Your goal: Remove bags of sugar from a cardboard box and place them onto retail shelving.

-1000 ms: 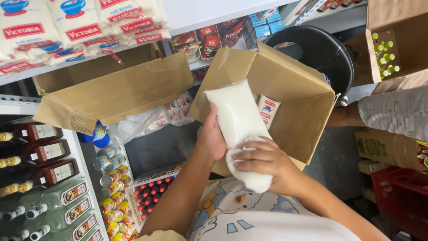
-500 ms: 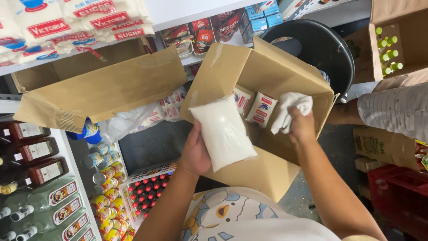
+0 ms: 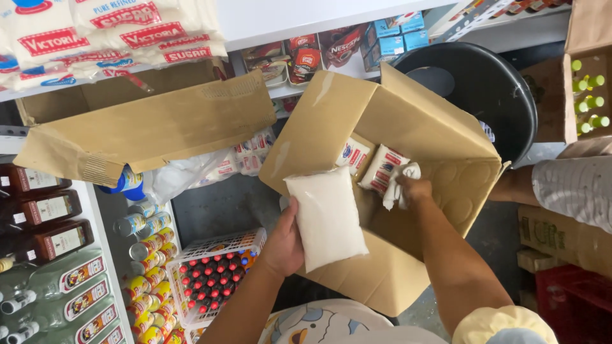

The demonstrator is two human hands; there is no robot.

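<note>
Shop shelves [image 3: 306, 25] stacked with packets, bottles and cans surround an open cardboard box [image 3: 421, 191], tilted toward the person. At the box's near left edge, the left hand [image 3: 284, 245] has its grip closed on the lower left side of a clear bag of white granules [image 3: 325, 220], thumb on top, holding it upright against the box flap. Inside the box, the right hand [image 3: 414, 191] is curled tight around a bunched white bag end [image 3: 400, 183], just beside two printed packets [image 3: 370, 162].
</note>
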